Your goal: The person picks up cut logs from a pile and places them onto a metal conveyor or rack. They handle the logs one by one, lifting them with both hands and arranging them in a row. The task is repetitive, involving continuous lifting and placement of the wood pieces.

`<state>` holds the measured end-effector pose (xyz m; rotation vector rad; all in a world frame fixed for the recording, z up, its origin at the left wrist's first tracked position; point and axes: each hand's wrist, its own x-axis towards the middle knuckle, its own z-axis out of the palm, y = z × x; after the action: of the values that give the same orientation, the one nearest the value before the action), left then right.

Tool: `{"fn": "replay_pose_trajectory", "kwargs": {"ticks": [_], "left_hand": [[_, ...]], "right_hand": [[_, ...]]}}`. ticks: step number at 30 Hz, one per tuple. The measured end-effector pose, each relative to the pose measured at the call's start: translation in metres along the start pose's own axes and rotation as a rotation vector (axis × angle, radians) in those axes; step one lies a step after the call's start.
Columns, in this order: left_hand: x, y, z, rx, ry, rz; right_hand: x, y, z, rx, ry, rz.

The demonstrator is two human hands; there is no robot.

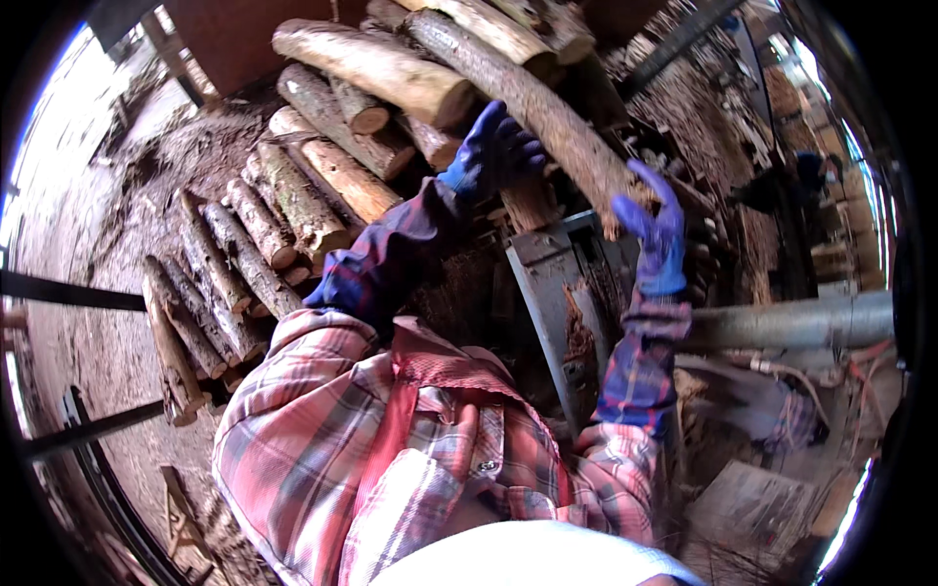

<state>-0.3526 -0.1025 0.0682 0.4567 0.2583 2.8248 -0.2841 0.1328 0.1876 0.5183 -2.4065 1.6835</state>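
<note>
A long, slim log (547, 117) slants from the top of the pile down to the right. My left hand (489, 156), in a blue-purple glove, is beside its left flank with thumb and fingers apart; whether it touches the bark I cannot tell. At the log's near end is my right hand (657, 230), gloved alike, its fingers spread and pointing up around that end. Neither hand is visibly closed on the wood. Below the log stands a grey metal machine frame (537, 283) with worn, rusty patches. A short upright log piece (529, 200) shows behind it, next to my left hand.
Stacked logs (366, 73) rise ahead, and a row of thinner logs (259, 249) runs along my left. To the right lies a thick grey pipe (791, 322). Shredded bark (684, 107) heaps up behind the machine. Dark metal bars (73, 290) cross the left side.
</note>
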Motion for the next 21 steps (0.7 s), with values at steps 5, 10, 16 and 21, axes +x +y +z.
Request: {"fn": "replay_pose_trajectory", "kwargs": {"ticks": [5, 10, 16, 21], "left_hand": [[0.003, -0.083, -0.022, -0.089, -0.019, -0.02], [-0.066, -0.087, -0.006, 0.321, 0.057, 0.087], [-0.134, 0.061, 0.039, 1.993, 0.179, 0.632], [-0.23, 0.185, -0.064, 2.242, 1.144, 0.263]], "right_hand": [[-0.137, 0.034, 0.003, 0.222, 0.26, 0.25], [-0.186, 0.071, 0.018, 0.203, -0.145, 0.293], [-0.197, 0.129, 0.108, 0.508, -0.274, 0.425], [-0.192, 0.143, 0.123, 0.657, -0.263, 0.464]]}}
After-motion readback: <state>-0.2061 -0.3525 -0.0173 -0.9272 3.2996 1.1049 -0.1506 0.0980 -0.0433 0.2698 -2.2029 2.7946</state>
